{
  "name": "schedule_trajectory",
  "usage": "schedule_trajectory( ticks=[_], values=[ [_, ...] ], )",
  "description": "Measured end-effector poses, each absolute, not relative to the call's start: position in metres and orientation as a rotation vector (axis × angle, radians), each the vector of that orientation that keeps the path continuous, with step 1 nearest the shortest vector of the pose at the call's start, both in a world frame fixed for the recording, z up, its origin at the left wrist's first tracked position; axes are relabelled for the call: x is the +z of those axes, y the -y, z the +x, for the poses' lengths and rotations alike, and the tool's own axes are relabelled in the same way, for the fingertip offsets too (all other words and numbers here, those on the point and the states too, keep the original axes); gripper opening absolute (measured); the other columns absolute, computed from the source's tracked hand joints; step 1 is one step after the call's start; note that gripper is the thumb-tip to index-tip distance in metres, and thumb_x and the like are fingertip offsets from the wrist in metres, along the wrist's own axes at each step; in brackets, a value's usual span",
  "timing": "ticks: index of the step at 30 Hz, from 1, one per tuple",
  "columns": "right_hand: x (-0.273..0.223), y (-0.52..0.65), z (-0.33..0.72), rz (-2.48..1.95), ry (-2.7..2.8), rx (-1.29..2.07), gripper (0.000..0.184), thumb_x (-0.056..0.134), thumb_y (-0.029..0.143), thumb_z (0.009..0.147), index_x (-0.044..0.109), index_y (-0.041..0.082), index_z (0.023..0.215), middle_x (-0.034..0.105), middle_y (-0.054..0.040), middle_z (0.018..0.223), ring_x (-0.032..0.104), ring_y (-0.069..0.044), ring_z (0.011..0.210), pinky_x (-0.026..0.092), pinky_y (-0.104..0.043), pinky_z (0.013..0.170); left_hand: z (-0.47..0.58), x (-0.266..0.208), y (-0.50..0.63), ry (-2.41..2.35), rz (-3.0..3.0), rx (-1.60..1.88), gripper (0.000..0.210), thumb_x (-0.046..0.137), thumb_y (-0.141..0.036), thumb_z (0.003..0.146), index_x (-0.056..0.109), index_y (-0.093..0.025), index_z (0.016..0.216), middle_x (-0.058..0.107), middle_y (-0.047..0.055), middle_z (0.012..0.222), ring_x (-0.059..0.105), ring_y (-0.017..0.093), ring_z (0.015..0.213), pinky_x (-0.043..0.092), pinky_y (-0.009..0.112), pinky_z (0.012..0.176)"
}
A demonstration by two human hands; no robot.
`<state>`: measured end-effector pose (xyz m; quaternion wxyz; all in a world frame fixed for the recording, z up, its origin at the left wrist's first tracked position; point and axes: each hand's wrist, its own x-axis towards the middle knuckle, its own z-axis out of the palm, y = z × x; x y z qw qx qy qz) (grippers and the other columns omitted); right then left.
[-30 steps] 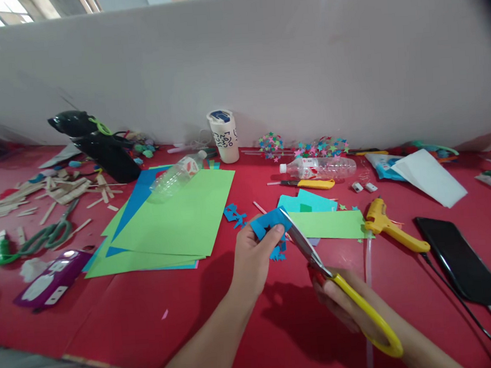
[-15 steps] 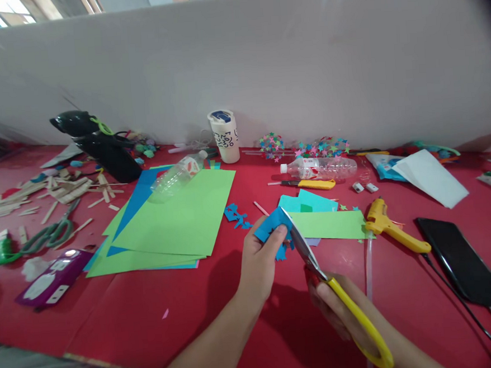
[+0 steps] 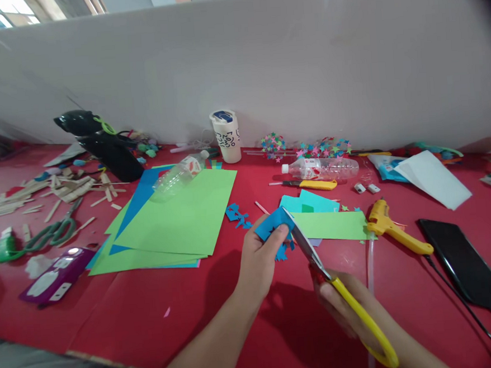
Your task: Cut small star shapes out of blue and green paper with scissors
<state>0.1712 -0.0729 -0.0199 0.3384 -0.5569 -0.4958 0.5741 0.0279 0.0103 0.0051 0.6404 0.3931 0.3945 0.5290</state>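
Note:
My left hand (image 3: 257,256) pinches a small piece of blue paper (image 3: 272,221) between thumb and fingers. Yellow-handled scissors (image 3: 361,307) are in my right hand (image 3: 337,298), with their blades at the right edge of that paper. Part of the right hand is hidden behind the handle. Below the held piece lie blue paper scraps (image 3: 281,253), and more blue cut-outs (image 3: 237,215) rest to the left of it. Beyond the scissors is a light green paper strip (image 3: 332,224), with turquoise paper (image 3: 309,202) behind it.
Green sheets (image 3: 176,217) lie left, with a plastic bottle (image 3: 180,177) on top. A yellow glue gun (image 3: 394,229) and a black phone (image 3: 465,264) are at right. A yellow cutter (image 3: 317,185), another bottle (image 3: 324,168) and a white tumbler (image 3: 227,137) stand or lie farther back.
The scissor handle and my right hand have shifted slightly right and outward. My left hand keeps its hold on the blue paper. The whole view has moved a little.

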Motion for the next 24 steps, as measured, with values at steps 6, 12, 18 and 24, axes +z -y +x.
schedule_trajectory(
  ticks=[6,12,18,24],
  values=[
    [-0.017,0.072,0.174,-1.488,1.306,1.485,0.052,0.041,0.071,0.074,0.027,0.023,0.061,0.027,0.0110,0.042,0.021,-0.004,0.032,0.012,-0.023,0.034,0.023,0.002,-0.014,-0.943,0.907,1.199,0.011,0.065,-0.028,0.071,0.063,-0.017,0.073,0.055,-0.004,0.061,0.051,0.006,0.056,0.044,0.018,0.056],
    [-0.019,0.072,0.176,-1.499,1.347,1.472,0.052,0.040,0.072,0.074,0.027,0.023,0.061,0.028,0.0107,0.042,0.024,-0.004,0.032,0.016,-0.022,0.032,0.020,0.007,-0.020,-0.865,0.890,1.212,0.009,0.065,-0.023,0.071,0.064,-0.018,0.080,0.064,-0.001,0.071,0.060,0.010,0.061,0.049,0.024,0.062],
    [-0.022,0.071,0.178,-1.507,1.333,1.460,0.051,0.043,0.071,0.074,0.028,0.023,0.060,0.027,0.0115,0.039,0.022,-0.004,0.030,0.013,-0.021,0.032,0.014,0.011,-0.025,-0.814,0.894,1.178,0.010,0.061,-0.023,0.074,0.061,-0.015,0.080,0.065,0.001,0.067,0.059,0.011,0.056,0.049,0.024,0.057],
    [-0.025,0.071,0.175,-1.515,1.288,1.430,0.050,0.042,0.069,0.075,0.031,0.023,0.060,0.029,0.0112,0.038,0.023,-0.004,0.029,0.015,-0.021,0.032,0.014,0.011,-0.026,-0.722,0.704,1.014,0.013,0.064,-0.025,0.071,0.057,-0.014,0.069,0.057,-0.002,0.055,0.051,0.006,0.044,0.039,0.017,0.044]
  ],
)
